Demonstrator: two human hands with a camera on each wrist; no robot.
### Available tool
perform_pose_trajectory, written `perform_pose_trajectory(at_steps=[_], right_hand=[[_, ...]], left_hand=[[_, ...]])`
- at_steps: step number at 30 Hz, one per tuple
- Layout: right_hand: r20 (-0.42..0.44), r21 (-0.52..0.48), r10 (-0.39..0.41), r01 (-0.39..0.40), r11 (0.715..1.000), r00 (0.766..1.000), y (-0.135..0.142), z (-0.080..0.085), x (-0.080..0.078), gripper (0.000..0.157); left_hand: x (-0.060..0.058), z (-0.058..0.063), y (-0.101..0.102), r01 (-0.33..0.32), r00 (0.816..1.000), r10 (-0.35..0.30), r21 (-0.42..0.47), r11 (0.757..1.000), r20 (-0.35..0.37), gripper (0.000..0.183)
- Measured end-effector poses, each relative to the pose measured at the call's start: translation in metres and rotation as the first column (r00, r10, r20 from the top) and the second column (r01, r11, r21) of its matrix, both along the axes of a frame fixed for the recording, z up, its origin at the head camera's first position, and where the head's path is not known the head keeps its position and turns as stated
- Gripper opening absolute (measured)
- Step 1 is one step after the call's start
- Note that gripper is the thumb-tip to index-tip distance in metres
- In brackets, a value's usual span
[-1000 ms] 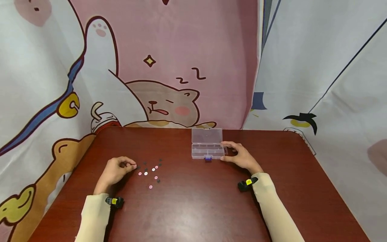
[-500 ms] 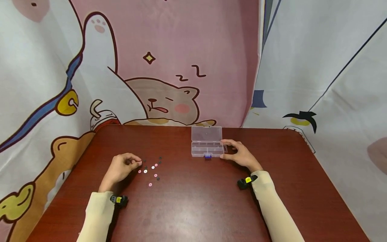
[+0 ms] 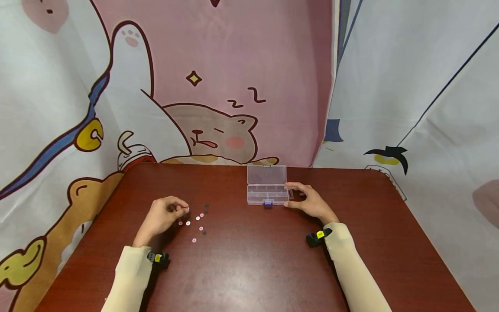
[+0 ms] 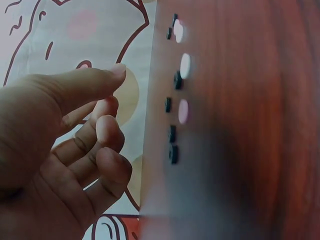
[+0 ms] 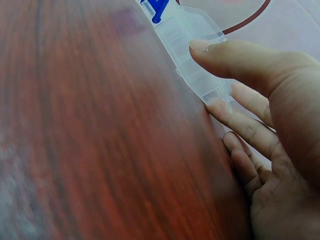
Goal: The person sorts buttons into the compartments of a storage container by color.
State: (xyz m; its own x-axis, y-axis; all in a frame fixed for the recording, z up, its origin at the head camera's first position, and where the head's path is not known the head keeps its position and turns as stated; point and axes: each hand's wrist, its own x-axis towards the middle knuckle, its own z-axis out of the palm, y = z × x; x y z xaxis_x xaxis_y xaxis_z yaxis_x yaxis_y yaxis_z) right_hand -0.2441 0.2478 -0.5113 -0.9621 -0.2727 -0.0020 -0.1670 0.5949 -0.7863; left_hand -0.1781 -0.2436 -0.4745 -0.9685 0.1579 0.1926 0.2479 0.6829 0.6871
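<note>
Looks like the picking-up step: left hand [image 3: 161, 214] is at the tiny round black, pink and white discs [image 3: 188, 223] left of the open clear plastic box [image 3: 267, 185] (can't tell if it's pinching one), right hand [image 3: 310, 203] gripping the box's right end, so next probably needs a steady pinch.

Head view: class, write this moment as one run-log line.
left hand: near small discs, grip unclear; right hand: holds clear box by right end; lid: open; discs: black, pink, white, scattered on table

The head view looks forward and down over the table [image 3: 249, 268]; the wrist views (close, tilted) share its left-of-centre discs [image 3: 188, 223] and near-centre box [image 3: 255, 201], respectively.
</note>
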Motion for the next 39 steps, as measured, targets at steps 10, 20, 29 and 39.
perform_pose_trajectory(at_steps=[10,20,29,39], right_hand=[[0.008,0.002,0.000,0.000,1.000,1.000,0.000,-0.002,0.001,0.069],[0.011,-0.001,-0.012,0.012,1.000,1.000,0.001,-0.005,0.000,0.068],[0.014,-0.003,-0.021,0.021,1.000,1.000,0.001,-0.004,0.001,0.068],[0.007,-0.008,-0.013,0.013,1.000,1.000,0.001,-0.003,0.000,0.068]], left_hand=[[-0.007,0.002,0.018,0.040,0.999,-0.040,0.024,0.999,0.002,0.004],[-0.012,0.002,0.029,0.063,0.997,-0.067,0.078,0.995,0.037,0.004],[-0.015,0.002,0.040,0.079,0.997,-0.078,0.064,0.995,-0.011,0.007],[-0.021,-0.001,0.051,0.105,0.994,-0.105,0.104,0.989,0.002,0.004]])
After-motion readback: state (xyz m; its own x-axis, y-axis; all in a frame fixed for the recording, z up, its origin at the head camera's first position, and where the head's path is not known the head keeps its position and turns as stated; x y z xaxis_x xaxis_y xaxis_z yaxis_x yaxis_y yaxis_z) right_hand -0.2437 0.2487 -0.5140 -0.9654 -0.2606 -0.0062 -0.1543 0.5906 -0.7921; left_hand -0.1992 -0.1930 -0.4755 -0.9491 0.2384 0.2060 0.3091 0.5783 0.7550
